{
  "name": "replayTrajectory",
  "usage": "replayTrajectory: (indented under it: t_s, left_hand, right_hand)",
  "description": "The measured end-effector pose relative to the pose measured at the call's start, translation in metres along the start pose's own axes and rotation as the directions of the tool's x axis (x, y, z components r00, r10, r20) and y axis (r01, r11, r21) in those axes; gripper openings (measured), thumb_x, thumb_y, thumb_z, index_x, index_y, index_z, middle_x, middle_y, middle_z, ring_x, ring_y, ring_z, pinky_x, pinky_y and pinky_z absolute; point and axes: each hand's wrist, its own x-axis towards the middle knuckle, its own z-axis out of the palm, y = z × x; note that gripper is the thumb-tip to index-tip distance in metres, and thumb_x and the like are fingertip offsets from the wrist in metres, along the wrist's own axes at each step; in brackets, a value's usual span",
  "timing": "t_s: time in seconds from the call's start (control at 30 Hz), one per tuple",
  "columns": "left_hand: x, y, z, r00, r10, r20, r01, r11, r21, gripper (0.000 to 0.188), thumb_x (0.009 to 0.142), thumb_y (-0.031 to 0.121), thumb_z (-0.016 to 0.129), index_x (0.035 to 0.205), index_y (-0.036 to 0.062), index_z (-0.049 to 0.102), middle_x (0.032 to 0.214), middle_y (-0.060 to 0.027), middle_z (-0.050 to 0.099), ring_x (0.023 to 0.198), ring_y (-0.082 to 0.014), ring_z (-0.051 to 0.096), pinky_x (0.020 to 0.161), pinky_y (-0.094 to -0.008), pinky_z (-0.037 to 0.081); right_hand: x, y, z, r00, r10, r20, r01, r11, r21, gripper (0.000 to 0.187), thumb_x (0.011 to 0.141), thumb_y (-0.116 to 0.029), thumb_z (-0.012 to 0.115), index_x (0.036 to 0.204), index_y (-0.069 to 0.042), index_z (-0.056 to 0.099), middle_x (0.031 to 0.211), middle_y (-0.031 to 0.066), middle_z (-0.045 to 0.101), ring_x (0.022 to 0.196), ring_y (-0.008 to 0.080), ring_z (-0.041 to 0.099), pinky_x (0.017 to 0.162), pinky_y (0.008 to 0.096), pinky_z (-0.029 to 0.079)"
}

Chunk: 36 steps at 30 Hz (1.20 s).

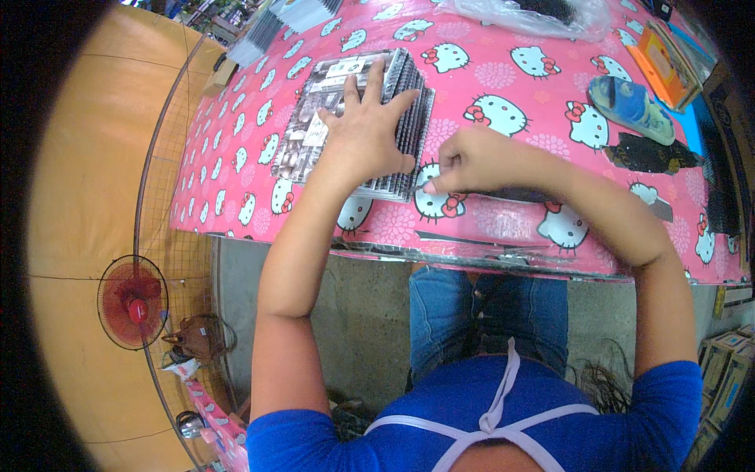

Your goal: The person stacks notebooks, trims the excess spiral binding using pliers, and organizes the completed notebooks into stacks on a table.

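A stack of spiral-bound notebooks [311, 118] with grey-and-white printed covers lies on the table, its black wire bindings along the right side. My left hand [366, 130] rests flat on the top cover with fingers spread. Beside the stack's near right corner, my right hand [472, 161] is closed in a pinch. A thin dark tip pokes out from its fingertips toward the bindings; whatever else it holds is hidden. Under my right wrist lies a dark flat strip [511, 193].
A pink cat-patterned cloth [503, 67] covers the table. Further back are more stacked notebooks [255, 39] and a clear plastic bag [527, 17] with dark contents. At the right lie a blue-and-yellow slipper-shaped thing [629, 108] and an orange box [664, 67]. A red fan [134, 303] stands left.
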Motion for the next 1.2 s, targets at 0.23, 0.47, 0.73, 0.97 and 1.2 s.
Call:
replayTrajectory:
  t_s: [0.23, 0.47, 0.73, 0.97, 1.2]
  left_hand:
    - [0.001, 0.002, -0.001, 1.000, -0.018, 0.004, 0.018, 1.000, -0.007, 0.092, 0.047, 0.028, 0.082, 0.131, 0.0339, 0.046, 0.153, -0.0114, 0.013, 0.136, -0.0458, 0.019, 0.093, -0.0761, 0.026]
    - [0.000, 0.001, 0.002, 1.000, -0.008, -0.013, 0.008, 1.000, 0.000, 0.091, 0.048, 0.028, 0.081, 0.132, 0.0337, 0.046, 0.153, -0.0115, 0.013, 0.136, -0.0458, 0.020, 0.093, -0.0758, 0.026]
    - [0.000, 0.000, 0.002, 1.000, 0.000, -0.024, 0.000, 1.000, -0.006, 0.091, 0.048, 0.029, 0.081, 0.132, 0.0324, 0.046, 0.153, -0.0113, 0.014, 0.135, -0.0464, 0.020, 0.092, -0.0765, 0.026]
    - [0.000, 0.000, 0.003, 1.000, -0.004, -0.024, 0.004, 1.000, -0.013, 0.090, 0.048, 0.029, 0.081, 0.131, 0.0324, 0.046, 0.153, -0.0114, 0.015, 0.135, -0.0460, 0.020, 0.092, -0.0765, 0.026]
    - [0.000, -0.001, 0.004, 1.000, -0.003, -0.024, 0.003, 1.000, -0.020, 0.091, 0.048, 0.029, 0.081, 0.131, 0.0332, 0.046, 0.153, -0.0114, 0.014, 0.136, -0.0461, 0.018, 0.093, -0.0766, 0.025]
  right_hand:
    - [-0.006, 0.003, 0.009, 1.000, 0.005, -0.009, -0.005, 1.000, 0.003, 0.043, 0.082, -0.041, 0.065, 0.090, 0.001, 0.063, 0.069, 0.0151, 0.063, 0.061, 0.0288, 0.065, 0.052, 0.0405, 0.049]
    - [-0.017, 0.024, 0.020, 0.838, -0.488, -0.244, 0.266, 0.756, -0.598, 0.043, 0.072, -0.039, 0.068, 0.098, -0.006, 0.059, 0.094, 0.0132, 0.057, 0.091, 0.0286, 0.058, 0.081, 0.0424, 0.042]
    - [-0.011, 0.028, 0.025, 0.793, -0.557, -0.247, 0.319, 0.724, -0.612, 0.042, 0.071, -0.039, 0.069, 0.098, -0.008, 0.059, 0.096, 0.0114, 0.057, 0.093, 0.0264, 0.057, 0.082, 0.0411, 0.040]
    - [-0.013, 0.025, 0.027, 0.745, -0.612, -0.266, 0.308, 0.669, -0.677, 0.041, 0.070, -0.038, 0.069, 0.096, -0.008, 0.059, 0.094, 0.0108, 0.056, 0.090, 0.0256, 0.057, 0.079, 0.0393, 0.040]
    - [-0.008, 0.017, 0.023, 0.876, -0.416, -0.244, 0.284, 0.854, -0.436, 0.037, 0.073, -0.037, 0.071, 0.091, -0.005, 0.063, 0.081, 0.0115, 0.059, 0.077, 0.0285, 0.060, 0.066, 0.0406, 0.046]
